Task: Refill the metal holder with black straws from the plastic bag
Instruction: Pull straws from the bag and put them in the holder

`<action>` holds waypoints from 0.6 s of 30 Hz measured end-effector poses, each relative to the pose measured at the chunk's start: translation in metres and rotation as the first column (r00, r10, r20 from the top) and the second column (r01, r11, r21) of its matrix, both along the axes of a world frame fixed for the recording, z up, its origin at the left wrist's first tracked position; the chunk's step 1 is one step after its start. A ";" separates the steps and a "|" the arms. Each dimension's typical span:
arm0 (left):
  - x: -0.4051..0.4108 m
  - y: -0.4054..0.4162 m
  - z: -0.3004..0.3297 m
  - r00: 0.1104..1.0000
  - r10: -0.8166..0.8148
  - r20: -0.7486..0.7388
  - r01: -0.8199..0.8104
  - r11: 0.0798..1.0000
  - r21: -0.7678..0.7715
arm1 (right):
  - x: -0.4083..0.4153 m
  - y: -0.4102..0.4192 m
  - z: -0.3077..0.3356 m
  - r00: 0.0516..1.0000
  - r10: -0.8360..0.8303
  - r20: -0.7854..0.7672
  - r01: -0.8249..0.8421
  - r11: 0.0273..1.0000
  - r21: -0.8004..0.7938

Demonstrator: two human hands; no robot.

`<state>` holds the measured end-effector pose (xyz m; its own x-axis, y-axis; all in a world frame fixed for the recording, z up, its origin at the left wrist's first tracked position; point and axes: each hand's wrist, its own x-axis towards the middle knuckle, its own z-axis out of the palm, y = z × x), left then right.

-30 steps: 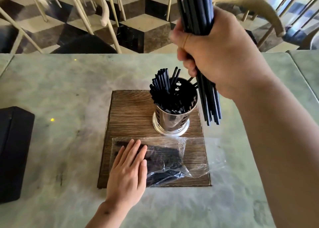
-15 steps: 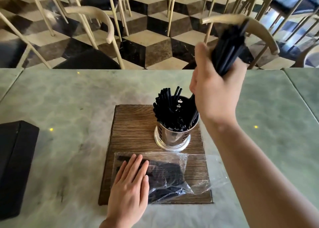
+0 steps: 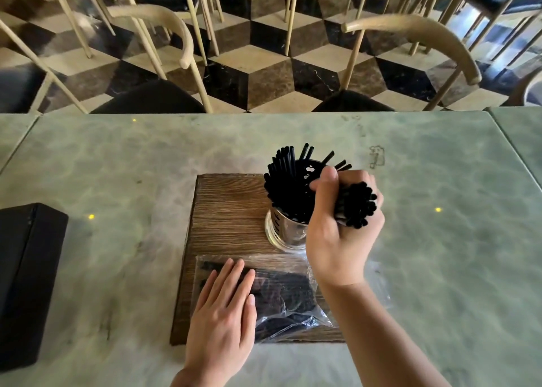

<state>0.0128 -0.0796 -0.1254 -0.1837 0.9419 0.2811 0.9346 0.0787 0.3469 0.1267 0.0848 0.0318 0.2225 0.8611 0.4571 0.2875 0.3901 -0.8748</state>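
Note:
A shiny metal holder [image 3: 286, 234] stands on a wooden board [image 3: 228, 219], with black straws [image 3: 284, 178] leaning to its left side. My right hand [image 3: 337, 231] grips a bundle of black straws [image 3: 356, 205], its lower end down inside the holder's right half and its top ends facing me. A clear plastic bag [image 3: 293, 298] with more black straws lies flat on the board's near part. My left hand [image 3: 225, 313] presses flat on the bag's left end, fingers straight.
A green marble table [image 3: 440, 240] carries the board. A black box [image 3: 26, 281] lies at the left edge. Pale chairs [image 3: 164, 26] stand beyond the far edge over a cube-patterned floor.
My right hand has come down from above the table and lowered its straw bundle into the holder. The left hand has stayed pressed on the bag.

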 end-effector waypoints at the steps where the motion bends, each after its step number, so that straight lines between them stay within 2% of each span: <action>1: 0.000 -0.001 0.000 1.000 0.001 0.004 -0.001 1.000 -0.004 | 0.001 -0.002 -0.004 0.997 -0.042 0.059 0.041 0.999 0.012; 4: 0.000 -0.001 0.000 1.000 0.009 0.010 -0.009 1.000 -0.016 | 0.002 -0.006 -0.011 0.981 -0.124 0.147 0.134 0.989 -0.064; 9: 0.000 0.000 0.002 1.000 0.015 0.003 -0.015 1.000 -0.016 | 0.001 -0.009 -0.006 0.979 -0.074 0.191 0.129 0.946 -0.297; 12: 0.000 0.000 0.002 1.000 0.016 0.001 -0.016 1.000 -0.008 | 0.005 -0.005 0.001 0.984 0.014 0.179 0.074 0.877 -0.474; 15: 0.000 0.000 0.003 1.000 0.014 0.001 -0.014 1.000 -0.009 | 0.012 -0.001 0.006 0.965 0.171 0.199 -0.007 0.775 -0.632; 18: 0.000 0.000 0.003 1.000 0.018 0.004 -0.018 1.000 -0.013 | 0.017 0.005 0.010 0.927 0.283 0.247 -0.025 0.703 -0.711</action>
